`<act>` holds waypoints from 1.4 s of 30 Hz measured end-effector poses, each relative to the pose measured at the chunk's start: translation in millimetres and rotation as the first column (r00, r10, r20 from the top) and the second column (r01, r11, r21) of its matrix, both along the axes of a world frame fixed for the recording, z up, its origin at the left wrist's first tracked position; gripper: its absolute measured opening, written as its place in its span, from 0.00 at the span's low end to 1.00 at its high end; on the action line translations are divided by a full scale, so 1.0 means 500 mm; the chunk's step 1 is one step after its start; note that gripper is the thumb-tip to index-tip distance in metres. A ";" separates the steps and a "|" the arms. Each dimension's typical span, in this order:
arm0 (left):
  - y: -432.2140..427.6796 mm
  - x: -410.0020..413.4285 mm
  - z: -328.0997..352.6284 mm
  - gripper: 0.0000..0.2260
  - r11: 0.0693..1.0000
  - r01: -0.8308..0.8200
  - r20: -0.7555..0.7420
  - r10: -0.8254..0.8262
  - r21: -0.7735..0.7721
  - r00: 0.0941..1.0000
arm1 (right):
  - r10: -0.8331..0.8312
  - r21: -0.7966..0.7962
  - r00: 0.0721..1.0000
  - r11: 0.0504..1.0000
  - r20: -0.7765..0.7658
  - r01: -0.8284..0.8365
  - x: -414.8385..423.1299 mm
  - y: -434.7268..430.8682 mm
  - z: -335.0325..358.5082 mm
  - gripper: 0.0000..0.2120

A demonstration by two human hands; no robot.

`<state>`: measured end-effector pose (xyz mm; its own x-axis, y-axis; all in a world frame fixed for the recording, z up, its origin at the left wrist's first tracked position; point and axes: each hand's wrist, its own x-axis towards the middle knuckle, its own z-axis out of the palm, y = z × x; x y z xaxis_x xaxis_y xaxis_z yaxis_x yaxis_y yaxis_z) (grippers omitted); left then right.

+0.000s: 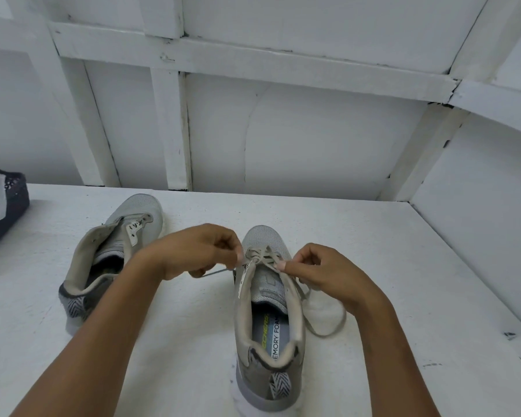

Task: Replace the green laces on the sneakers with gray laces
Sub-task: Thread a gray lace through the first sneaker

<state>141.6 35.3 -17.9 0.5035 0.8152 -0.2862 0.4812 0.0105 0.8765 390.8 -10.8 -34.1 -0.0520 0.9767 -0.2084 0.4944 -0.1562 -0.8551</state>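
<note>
White-painted bench (403, 266) fills the lower half of the frame, and both forearms reach in over it from the bottom edge. Nearest, at lower centre, stands a gray sneaker (268, 356) with its heel toward the camera and its toe pointing away. Its upper eyelets are bare and its insole shows.

Just beyond the tongue, the gray lace (262, 255) is crossed through only the rows nearest the toe. The left hand (199, 251) pinches one strand at the left side of the lacing, and a thin tip pokes out below its fingers. The right hand (319, 272) pinches the other strand at the right side, fingers curled. The slack from that side loops loose on the bench to the right of the sneaker.

Farther off, toward the upper left, the second sneaker (124, 251) lies with no lace in it. No green lace is in view, so the old laces seem to be already out. The step in hand looks like threading the gray lace up the first sneaker, with most rows left and the other sneaker untouched.

The next move likely calls for drawing both strands snug and even. Each tip then has to go across into the next free eyelet.

At the far left edge sits a dark shoe-like item (3, 206), and a white framed wall (313, 130) rises behind.
</note>
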 end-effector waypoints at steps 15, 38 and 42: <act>0.000 -0.003 0.000 0.06 0.965 -0.240 0.361 0.262 -0.106 0.895 | -0.028 -0.080 0.996 0.997 -0.086 0.021 -0.013 -0.029 0.006 0.19; -0.001 0.008 -0.017 0.08 0.944 -0.283 0.394 0.328 -0.170 0.858 | 0.085 -0.160 0.990 0.982 -0.109 -0.102 -0.013 -0.015 0.014 0.15; -0.012 0.013 -0.015 0.05 0.996 -0.083 0.054 0.084 -0.023 0.995 | 0.073 -0.152 0.988 0.984 -0.139 -0.095 -0.011 -0.012 0.010 0.14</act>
<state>148.1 29.2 -25.5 0.4492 0.8494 -0.2769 0.4288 0.0670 0.9009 385.2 -16.7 -29.1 -0.1700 0.9229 -0.3456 0.3953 -0.2574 -0.8817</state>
